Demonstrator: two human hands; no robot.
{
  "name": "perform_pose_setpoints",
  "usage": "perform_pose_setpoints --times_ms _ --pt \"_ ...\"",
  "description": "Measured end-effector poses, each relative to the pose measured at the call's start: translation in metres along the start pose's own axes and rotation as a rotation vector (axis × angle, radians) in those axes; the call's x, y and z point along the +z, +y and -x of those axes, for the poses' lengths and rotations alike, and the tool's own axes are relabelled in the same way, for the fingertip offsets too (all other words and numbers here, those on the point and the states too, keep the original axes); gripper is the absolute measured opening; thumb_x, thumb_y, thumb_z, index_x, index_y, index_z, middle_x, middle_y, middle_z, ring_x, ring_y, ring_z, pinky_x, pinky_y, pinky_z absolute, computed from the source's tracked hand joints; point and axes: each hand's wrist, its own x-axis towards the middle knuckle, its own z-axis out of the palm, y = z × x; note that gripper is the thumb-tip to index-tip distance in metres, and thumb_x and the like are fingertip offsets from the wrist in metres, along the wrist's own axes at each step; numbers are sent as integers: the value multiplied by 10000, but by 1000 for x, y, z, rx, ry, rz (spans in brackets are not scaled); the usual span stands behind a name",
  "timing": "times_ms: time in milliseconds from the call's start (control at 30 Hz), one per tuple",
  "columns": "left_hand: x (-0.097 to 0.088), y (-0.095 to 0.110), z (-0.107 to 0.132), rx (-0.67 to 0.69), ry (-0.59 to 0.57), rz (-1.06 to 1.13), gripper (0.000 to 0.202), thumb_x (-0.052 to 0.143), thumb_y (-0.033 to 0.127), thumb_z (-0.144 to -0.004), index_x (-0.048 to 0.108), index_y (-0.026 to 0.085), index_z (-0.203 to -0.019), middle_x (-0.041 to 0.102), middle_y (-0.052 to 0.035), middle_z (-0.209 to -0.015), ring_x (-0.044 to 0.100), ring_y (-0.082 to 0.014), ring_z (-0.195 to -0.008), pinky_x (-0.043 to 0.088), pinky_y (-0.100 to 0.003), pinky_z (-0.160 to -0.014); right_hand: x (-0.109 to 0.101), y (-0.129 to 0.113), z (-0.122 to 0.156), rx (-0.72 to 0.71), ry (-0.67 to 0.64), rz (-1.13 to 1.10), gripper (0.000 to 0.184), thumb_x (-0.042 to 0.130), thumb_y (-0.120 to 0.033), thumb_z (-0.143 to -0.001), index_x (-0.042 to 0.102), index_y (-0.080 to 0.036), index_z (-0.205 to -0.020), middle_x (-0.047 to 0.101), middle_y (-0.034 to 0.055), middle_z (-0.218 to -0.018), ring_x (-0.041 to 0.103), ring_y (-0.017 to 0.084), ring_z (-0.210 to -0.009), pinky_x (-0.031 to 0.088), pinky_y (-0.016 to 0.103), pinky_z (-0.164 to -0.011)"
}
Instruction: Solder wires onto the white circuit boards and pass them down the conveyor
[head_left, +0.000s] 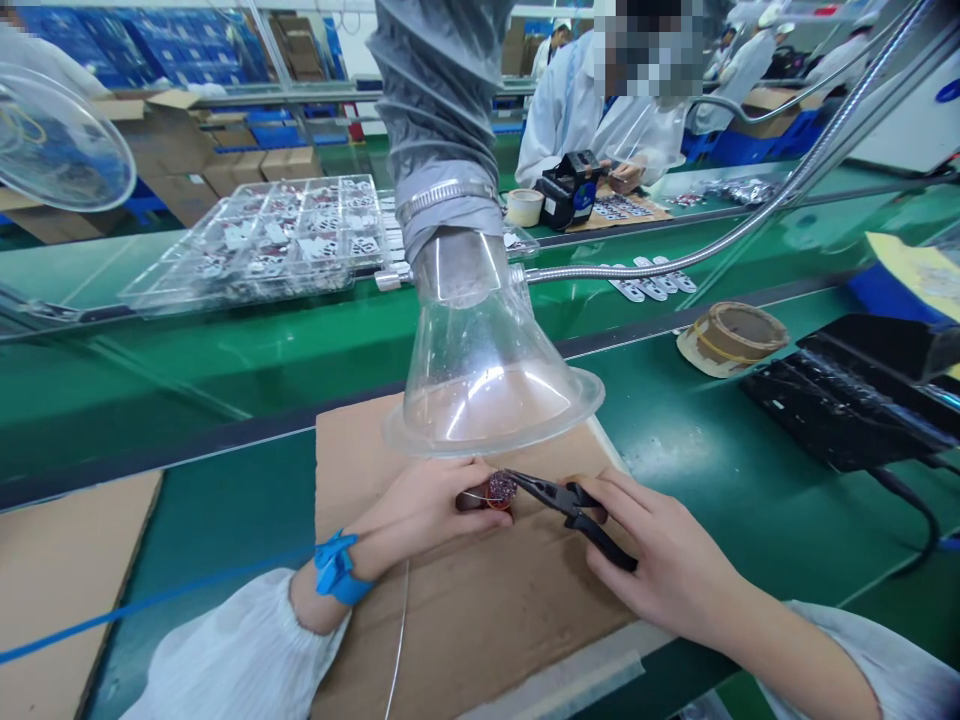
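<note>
My left hand (420, 510) is closed round a small round copper-coloured coil part (501, 489), held over a cardboard sheet (480, 610). A thin wire (399, 640) trails from it toward me. My right hand (667, 560) grips black pliers (574, 505), whose tips touch the coil's right side. A blue wrist strap (336, 570) with a blue cord circles my left wrist. Directly above the hands hangs a clear plastic extraction funnel (487, 370) on a grey flexible duct.
Green bench with a conveyor behind. Clear trays of small parts (277, 240) at back left, tape roll (733, 335) and black device (847, 390) at right, more cardboard (60, 580) at left. Across the belt a person in white (592, 110) works beside a tape dispenser (568, 188).
</note>
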Motion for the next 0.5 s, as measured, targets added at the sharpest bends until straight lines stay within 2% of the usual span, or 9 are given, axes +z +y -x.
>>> perform_pose_setpoints --times_ms 133,300,433,500 --pt "1 0 0 -10 7 -32 232 811 452 -990 752 228 -1002 700 6 -992 648 -173 -875 427 -279 -735 1 0 -1 11 -91 11 418 536 -124 -883 596 -231 -1283 705 55 -1001 741 230 -774 543 315 -597" --pt "1 -1 0 12 17 -22 212 812 439 -988 759 234 -1011 704 7 -984 654 -170 -862 434 -274 -727 -1 0 -3 -1 -17 10 369 523 -141 -916 597 -222 -1268 688 57 -963 728 227 -763 537 308 -588" --pt "0 0 0 4 11 -35 235 796 460 -998 750 229 -1005 700 5 -985 651 -171 -859 428 -277 -721 -2 2 -2 3 -119 -2 394 542 -110 -871 611 -233 -1240 705 51 -984 737 233 -758 547 319 -588" --pt "0 0 0 -7 7 -31 226 805 445 -994 748 227 -1002 694 8 -979 647 -169 -860 427 -278 -727 -3 3 -1 -13 -97 6 404 538 -115 -884 612 -231 -1263 709 59 -1001 741 244 -773 557 332 -595"
